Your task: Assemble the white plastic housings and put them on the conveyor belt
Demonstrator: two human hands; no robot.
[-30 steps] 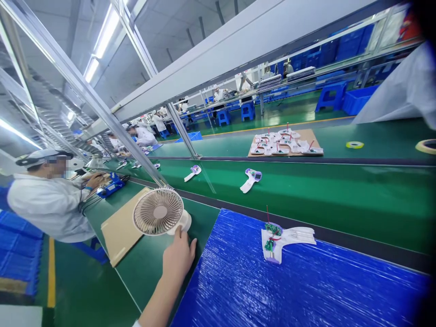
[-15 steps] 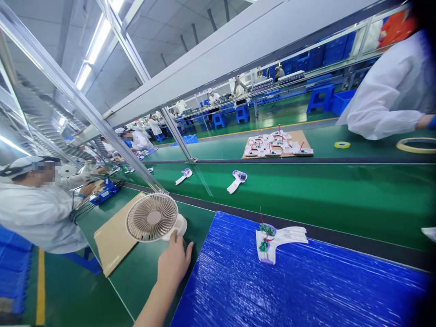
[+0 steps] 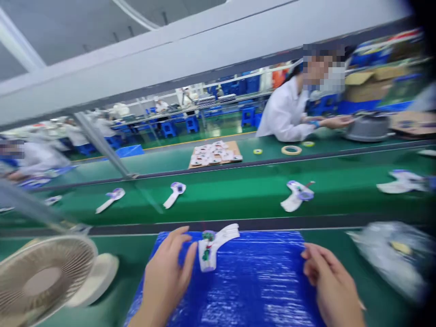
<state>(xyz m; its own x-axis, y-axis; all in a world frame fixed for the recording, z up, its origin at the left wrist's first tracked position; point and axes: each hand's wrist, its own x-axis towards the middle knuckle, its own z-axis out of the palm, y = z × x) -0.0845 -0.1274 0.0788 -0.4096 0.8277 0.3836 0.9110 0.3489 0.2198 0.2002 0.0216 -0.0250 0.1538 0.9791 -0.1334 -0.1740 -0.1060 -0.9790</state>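
A white gun-shaped housing half (image 3: 211, 254) lies on the blue film-wrapped mat (image 3: 259, 277), with green circuit boards and a thin red wire on it. Just left of the housing is my left hand (image 3: 170, 268), its fingers apart and holding nothing; a small gap seems to separate it from the part. My right hand (image 3: 330, 281) hovers by the mat's right edge with its fingers curled inward. Blur hides whether anything sits between those fingertips.
A beige fan (image 3: 47, 277) stands at the left, and a clear plastic bag (image 3: 391, 259) lies at the right. Similar housings (image 3: 296, 196) sit along the green belt (image 3: 231, 190). Across it are a cardboard sheet of parts (image 3: 235, 147), tape rolls (image 3: 291, 150) and a co-worker (image 3: 286, 109).
My view has swung right. My left hand has left the fan's base and come beside the housing on the mat. My right hand has entered view, and more housings show on the belt.
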